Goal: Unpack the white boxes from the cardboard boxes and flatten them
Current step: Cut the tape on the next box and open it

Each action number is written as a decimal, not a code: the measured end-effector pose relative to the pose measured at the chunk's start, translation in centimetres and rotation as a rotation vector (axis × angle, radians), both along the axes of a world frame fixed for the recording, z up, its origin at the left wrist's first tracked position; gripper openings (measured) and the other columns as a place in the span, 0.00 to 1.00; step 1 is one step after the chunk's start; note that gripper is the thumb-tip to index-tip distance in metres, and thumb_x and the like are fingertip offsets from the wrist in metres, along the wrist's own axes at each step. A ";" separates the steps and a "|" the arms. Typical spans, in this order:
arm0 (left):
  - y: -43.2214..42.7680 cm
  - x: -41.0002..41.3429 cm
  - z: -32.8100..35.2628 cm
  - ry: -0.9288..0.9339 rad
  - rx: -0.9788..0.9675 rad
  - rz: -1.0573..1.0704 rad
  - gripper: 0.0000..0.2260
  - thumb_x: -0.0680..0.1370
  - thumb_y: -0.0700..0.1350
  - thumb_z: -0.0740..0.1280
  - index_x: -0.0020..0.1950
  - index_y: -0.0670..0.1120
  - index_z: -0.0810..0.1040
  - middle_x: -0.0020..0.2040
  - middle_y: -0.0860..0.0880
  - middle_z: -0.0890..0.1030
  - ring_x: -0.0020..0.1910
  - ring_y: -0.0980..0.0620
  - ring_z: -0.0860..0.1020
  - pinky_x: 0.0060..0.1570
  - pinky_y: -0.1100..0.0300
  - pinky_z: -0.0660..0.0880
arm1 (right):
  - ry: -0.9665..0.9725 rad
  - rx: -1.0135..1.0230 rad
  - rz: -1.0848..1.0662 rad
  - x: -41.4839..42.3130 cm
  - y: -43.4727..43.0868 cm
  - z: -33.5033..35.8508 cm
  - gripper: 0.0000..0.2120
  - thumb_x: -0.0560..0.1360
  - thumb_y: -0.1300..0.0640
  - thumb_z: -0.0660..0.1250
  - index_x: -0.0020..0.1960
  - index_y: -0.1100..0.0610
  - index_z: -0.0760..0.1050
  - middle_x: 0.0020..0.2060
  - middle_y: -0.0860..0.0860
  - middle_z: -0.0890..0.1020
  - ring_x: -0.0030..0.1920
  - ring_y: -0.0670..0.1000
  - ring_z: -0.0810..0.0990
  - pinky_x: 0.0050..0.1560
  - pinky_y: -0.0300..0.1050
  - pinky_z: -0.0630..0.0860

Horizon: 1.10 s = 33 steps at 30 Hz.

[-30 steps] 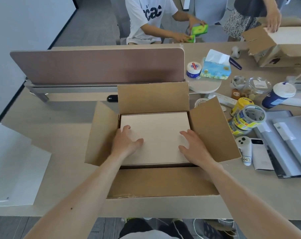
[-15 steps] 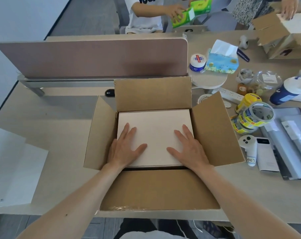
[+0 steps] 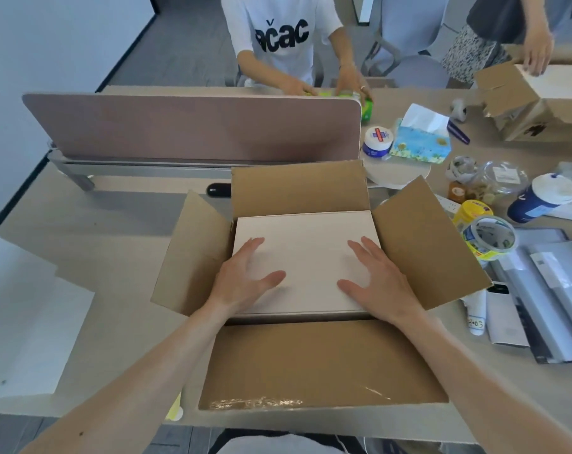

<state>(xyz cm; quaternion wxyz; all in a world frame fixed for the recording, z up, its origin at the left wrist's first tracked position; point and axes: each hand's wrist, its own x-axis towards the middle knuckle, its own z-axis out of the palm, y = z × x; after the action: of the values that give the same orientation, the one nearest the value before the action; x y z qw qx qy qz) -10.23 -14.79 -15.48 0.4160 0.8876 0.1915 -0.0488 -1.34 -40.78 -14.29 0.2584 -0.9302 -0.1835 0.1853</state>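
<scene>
Right, the hands have moved again. A second ago they sat low on the lid with fingers half curled near the front edge, then they flattened out. Now I've got the left hand (image 3: 245,283) and right hand (image 3: 376,283) slid outward and a little farther up. Each lies with straight, spread fingers on top of the white box (image 3: 306,244), thumbs pointing in toward each other, nothing pinched and nothing gripped. The white box itself hasn't shifted: it sits down inside the open cardboard box (image 3: 297,188), all four flaps folded out, filling the opening almost wall to wall. I read this as hunting for a way in at the sides, so the lift-out hasn't begun and the flattening is a long way off. Now the awkward part: the fit is so snug that I can't see any gap along the left or right wall for fingers to drop into, and the near edge is in shadow behind the wrists. The white box's sides and depth are hidden, so I can't tell whether more lie underneath. The fingers are a bit blurred, so I can't say if the palms press down or just rest. Off to the left, white sheets (image 3: 22,322) run out of frame; flattened boxes perhaps, but I can't confirm.
</scene>
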 end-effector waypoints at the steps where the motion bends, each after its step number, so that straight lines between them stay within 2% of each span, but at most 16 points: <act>1: -0.2 0.0 0.5 -0.008 -0.023 0.015 0.37 0.73 0.59 0.74 0.78 0.54 0.63 0.78 0.56 0.63 0.77 0.54 0.62 0.73 0.56 0.61 | -0.005 -0.016 0.017 0.0 -0.1 0.6 0.35 0.76 0.42 0.67 0.79 0.41 0.55 0.79 0.40 0.50 0.78 0.46 0.55 0.72 0.46 0.59; 3: -0.6 0.1 1.4 -0.012 0.006 0.014 0.37 0.73 0.60 0.74 0.78 0.54 0.63 0.79 0.55 0.63 0.77 0.53 0.61 0.75 0.54 0.60 | -0.028 -0.047 0.031 0.0 -0.3 1.8 0.34 0.77 0.41 0.65 0.79 0.41 0.54 0.79 0.40 0.50 0.77 0.47 0.56 0.71 0.48 0.60; 7: -1.3 0.4 3.3 0.007 0.184 -0.039 0.37 0.73 0.65 0.70 0.78 0.58 0.61 0.81 0.55 0.57 0.79 0.54 0.58 0.75 0.50 0.58 | -0.121 -0.052 -0.005 -0.3 -0.9 3.5 0.34 0.77 0.39 0.65 0.78 0.42 0.56 0.79 0.42 0.53 0.77 0.48 0.58 0.70 0.49 0.62; 11: -2.5 0.6 5.3 -0.055 0.300 -0.092 0.37 0.71 0.70 0.64 0.77 0.57 0.63 0.81 0.54 0.57 0.77 0.52 0.62 0.72 0.51 0.62 | -0.225 0.006 -0.118 -1.3 -1.8 3.9 0.32 0.75 0.39 0.67 0.76 0.44 0.62 0.77 0.43 0.60 0.75 0.49 0.63 0.69 0.50 0.65; 13: -2.8 1.0 6.4 -0.075 0.346 -0.102 0.37 0.71 0.70 0.64 0.77 0.58 0.63 0.81 0.55 0.57 0.75 0.48 0.66 0.71 0.51 0.64 | -0.255 0.073 -0.170 -1.7 -2.2 4.0 0.32 0.74 0.40 0.69 0.74 0.46 0.67 0.76 0.45 0.64 0.73 0.50 0.66 0.69 0.48 0.66; 17: -3.4 1.5 8.0 -0.060 0.418 -0.155 0.36 0.73 0.69 0.65 0.77 0.57 0.63 0.81 0.55 0.55 0.75 0.47 0.67 0.70 0.50 0.65 | -0.289 0.042 -0.186 -2.0 -2.9 4.6 0.32 0.73 0.38 0.69 0.74 0.45 0.67 0.76 0.44 0.64 0.71 0.51 0.70 0.66 0.47 0.69; 21: -4.1 1.1 9.4 -0.035 0.434 -0.124 0.36 0.71 0.70 0.63 0.76 0.57 0.65 0.81 0.56 0.54 0.73 0.42 0.69 0.67 0.50 0.67 | -0.290 -0.004 -0.158 -2.1 -3.0 5.5 0.31 0.72 0.34 0.67 0.72 0.43 0.69 0.77 0.42 0.61 0.68 0.53 0.73 0.63 0.49 0.71; 27: -3.1 -0.6 11.7 -0.116 0.438 -0.052 0.37 0.72 0.70 0.67 0.77 0.55 0.66 0.81 0.56 0.55 0.75 0.46 0.66 0.70 0.51 0.64 | -0.386 0.023 -0.123 -1.9 -1.8 8.4 0.32 0.71 0.33 0.67 0.71 0.46 0.71 0.77 0.44 0.62 0.68 0.56 0.73 0.64 0.54 0.72; 33: 0.3 -3.3 15.9 -0.162 0.504 0.080 0.40 0.71 0.73 0.65 0.77 0.55 0.65 0.81 0.57 0.55 0.76 0.49 0.64 0.72 0.48 0.63 | -0.460 0.112 -0.004 -1.4 3.1 12.3 0.34 0.71 0.32 0.66 0.71 0.48 0.71 0.77 0.46 0.63 0.70 0.54 0.71 0.68 0.58 0.70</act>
<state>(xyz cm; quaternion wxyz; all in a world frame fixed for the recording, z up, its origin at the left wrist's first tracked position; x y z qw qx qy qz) -13.52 -14.51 0.44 0.1974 0.9560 0.1985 0.0881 -2.70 -37.69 -2.00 0.2613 -0.9325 -0.2455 -0.0426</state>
